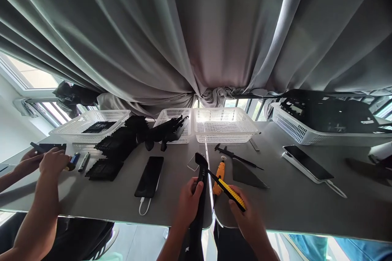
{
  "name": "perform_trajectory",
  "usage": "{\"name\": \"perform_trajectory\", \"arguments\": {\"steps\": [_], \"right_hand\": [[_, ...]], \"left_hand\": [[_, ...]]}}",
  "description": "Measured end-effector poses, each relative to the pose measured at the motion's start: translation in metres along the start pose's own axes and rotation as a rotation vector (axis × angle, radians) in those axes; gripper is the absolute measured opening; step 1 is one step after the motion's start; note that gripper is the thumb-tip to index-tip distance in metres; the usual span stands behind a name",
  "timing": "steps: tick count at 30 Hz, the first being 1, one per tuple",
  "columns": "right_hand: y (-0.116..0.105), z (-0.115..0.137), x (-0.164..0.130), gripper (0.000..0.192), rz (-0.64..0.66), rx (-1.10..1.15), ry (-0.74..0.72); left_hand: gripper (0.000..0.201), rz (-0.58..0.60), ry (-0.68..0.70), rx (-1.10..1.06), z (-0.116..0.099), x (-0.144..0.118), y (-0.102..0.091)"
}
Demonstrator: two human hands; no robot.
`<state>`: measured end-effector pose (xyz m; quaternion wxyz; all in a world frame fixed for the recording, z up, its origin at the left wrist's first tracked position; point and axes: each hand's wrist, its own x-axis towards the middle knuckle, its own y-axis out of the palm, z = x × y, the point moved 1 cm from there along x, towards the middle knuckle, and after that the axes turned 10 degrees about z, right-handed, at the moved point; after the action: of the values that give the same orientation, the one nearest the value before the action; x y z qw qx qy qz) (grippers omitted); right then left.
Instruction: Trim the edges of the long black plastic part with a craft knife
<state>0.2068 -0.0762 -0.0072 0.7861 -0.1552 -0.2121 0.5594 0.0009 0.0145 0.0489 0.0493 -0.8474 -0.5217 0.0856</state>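
Left hand (pixel 189 204): lower centre of frame, grip wrapped tight round a long black part (pixel 200 187), held upright-ish over the near counter edge; its rounded top end sits just above the fingers.
Right hand (pixel 245 216): lower centre-right, grip pinching a yellow-black utility knife (pixel 228 187); blade end angled up-left, tip at or just beside the black part near its top. Can't tell if it actually touches.
Step in hand (judged): trimming/scraping the black part w/ the knife, blade right at the work.
Next move calls for: steady hold on the part, short controlled stroke, blade kept clear of left fingers.
Counter (pixel 290 204): grey, 2 slabs w/ a seam in the middle.
Near the hands: orange tool (pixel 219 175) lying just behind the knife; dark flat wedge piece (pixel 246 174) to its right; black phone (pixel 150 176) w/ white cable, left of centre.
Further back: white baskets (pixel 225 125), one w/ black parts in it; pile of black parts (pixel 118 147) centre-left.
Right side: 2nd phone (pixel 308 163) on a white slab.
Far left: another person's hands (pixel 45 162) on small items, apart from the worker's own.
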Motion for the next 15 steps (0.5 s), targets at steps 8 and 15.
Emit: {"name": "perform_trajectory", "arguments": {"steps": [8, 15], "right_hand": [[0.0, -0.006, -0.002, 0.047, -0.002, 0.011, 0.052], [0.0, -0.008, -0.009, 0.042, 0.003, 0.016, -0.004]], "left_hand": [[0.045, 0.014, -0.006, 0.003, 0.001, 0.0, 0.0], [0.05, -0.172, -0.043, -0.06, 0.028, 0.0, -0.003]]}}
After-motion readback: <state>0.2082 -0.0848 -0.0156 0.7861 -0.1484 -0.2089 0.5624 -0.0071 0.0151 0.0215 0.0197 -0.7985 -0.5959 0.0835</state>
